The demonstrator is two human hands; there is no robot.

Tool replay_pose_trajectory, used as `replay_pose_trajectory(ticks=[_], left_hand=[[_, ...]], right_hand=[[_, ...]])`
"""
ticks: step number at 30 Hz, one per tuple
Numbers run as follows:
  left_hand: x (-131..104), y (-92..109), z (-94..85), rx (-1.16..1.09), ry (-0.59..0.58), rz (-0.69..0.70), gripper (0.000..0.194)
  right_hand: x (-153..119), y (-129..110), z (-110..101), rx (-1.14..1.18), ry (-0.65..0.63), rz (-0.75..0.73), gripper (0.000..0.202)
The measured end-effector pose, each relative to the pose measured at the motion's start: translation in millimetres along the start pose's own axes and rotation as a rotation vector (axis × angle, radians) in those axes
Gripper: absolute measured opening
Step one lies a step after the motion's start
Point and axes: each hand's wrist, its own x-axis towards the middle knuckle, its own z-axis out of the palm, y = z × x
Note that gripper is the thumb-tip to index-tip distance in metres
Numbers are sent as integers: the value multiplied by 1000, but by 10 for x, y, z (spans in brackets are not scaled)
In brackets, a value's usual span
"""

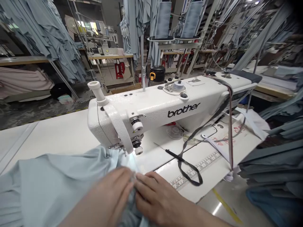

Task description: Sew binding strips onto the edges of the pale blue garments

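Seemingly steadying the light-blue cloth (59, 173) lying in front of the sewing machine (153, 110), I'm resting my left hand (115, 186) and right hand (157, 195) on it, right fingers curling close together; blur is hiding whether the left is pinching

Your sewing machine (155, 108) looks glossy and pebbled; in front of it, your garment (54, 176) is matt cloth; beneath it, your table (63, 129) looks smooth.

"brother" stands on the machine (153, 108); the ruler (208, 163) reads 24, 25 (the red print (220, 142) is illegible).
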Motion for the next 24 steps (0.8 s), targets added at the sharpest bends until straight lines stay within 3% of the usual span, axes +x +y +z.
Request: replay_pose_trajectory(ticks=[3,6,12,18,24], left_hand=[[166,-72,107,219,114,82,38],[156,-165,182,412,107,148,43],[-46,-243,197,400,75,142,47],[38,-276,213,456,92,157,44],[113,-522,200,356,70,86,44]], right_hand=[[-102,-106,53,-115,111,15,23],[-151,-108,16,-140,74,26,25],[-170,-87,-62,-123,85,61,34],[-117,-60,15,-106,142,89,39],[-5,61,10,-132,43,59,30]])
